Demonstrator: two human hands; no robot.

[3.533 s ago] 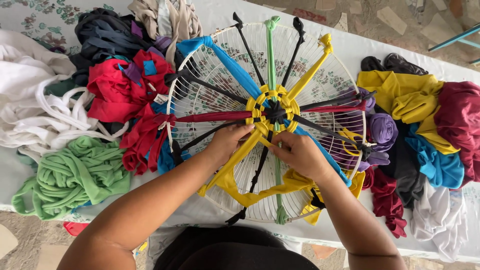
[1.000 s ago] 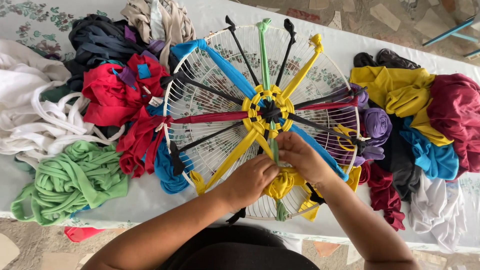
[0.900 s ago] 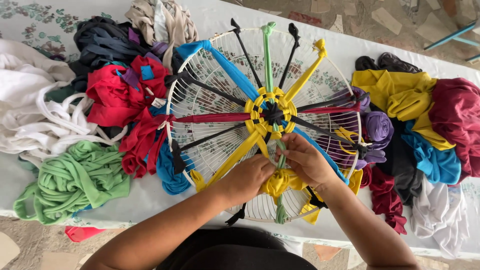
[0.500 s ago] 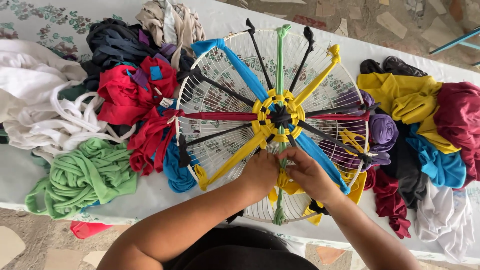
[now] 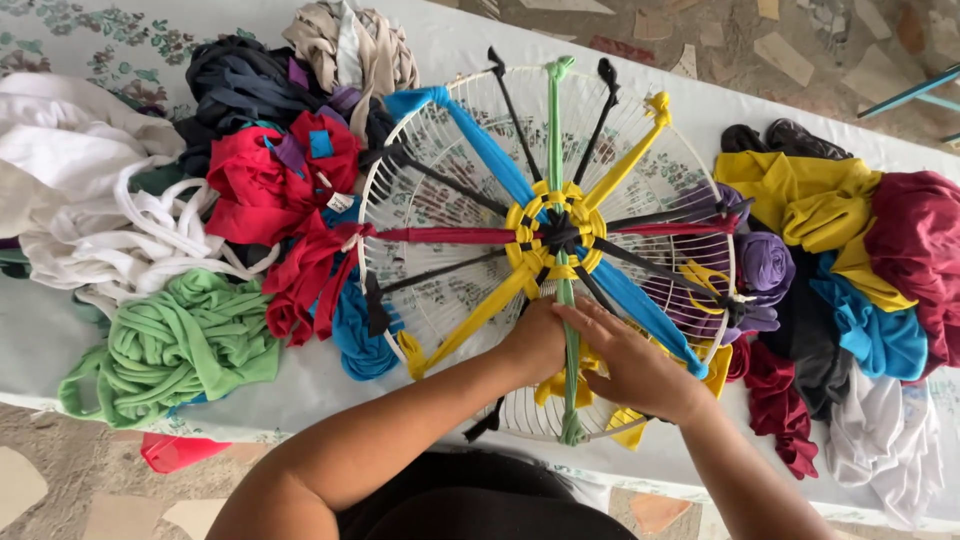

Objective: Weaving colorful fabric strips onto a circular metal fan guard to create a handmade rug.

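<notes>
Yellow fabric strip being worked at the woven hub of a round wire frame

The yellow strip [image 5: 560,385] lies just below the yellow hub [image 5: 553,228], soft, light and stretchy, best pinched near the weave. The left hand [image 5: 535,345] curls closed on it; the right hand [image 5: 630,365] rests half-open beside the green spoke [image 5: 568,330]. The stiff white wire frame [image 5: 430,190] lies on the table [image 5: 300,390], fabric heaps left and right of the hub.

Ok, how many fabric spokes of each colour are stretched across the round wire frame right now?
Black spokes: 8 (one partly hidden by the hands)
Green spokes: 2
Yellow spokes: 2
Blue spokes: 2
Red spokes: 2
Total: 16
</notes>
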